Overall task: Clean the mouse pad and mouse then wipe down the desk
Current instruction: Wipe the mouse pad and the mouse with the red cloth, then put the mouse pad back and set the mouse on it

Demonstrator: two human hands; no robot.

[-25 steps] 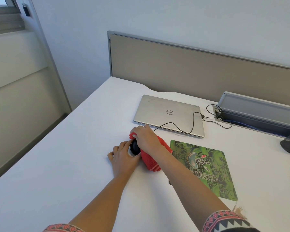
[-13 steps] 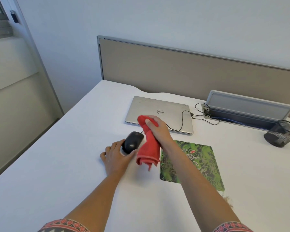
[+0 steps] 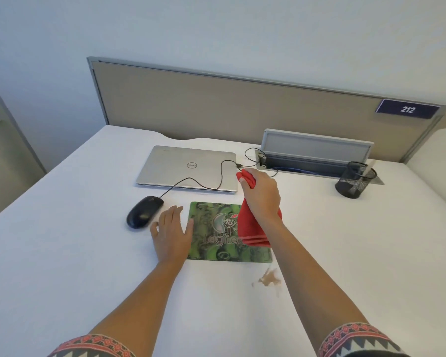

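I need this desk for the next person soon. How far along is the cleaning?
Looks done: the mouse, wiped a second ago, now lies free left of the mouse pad. In hand: the right hand grips the red cloth over the pad, while the left hand rests flat at its left edge. Left, apparently: the pad, then the desk, where a brown smear shows by the pad's near right corner.

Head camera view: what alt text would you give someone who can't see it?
A person's right hand grips a red cloth over a green mouse pad on a white desk, the left hand flat at the pad's left edge. A black mouse sits left of that hand, a closed laptop behind, and a brown stain marks the desk.
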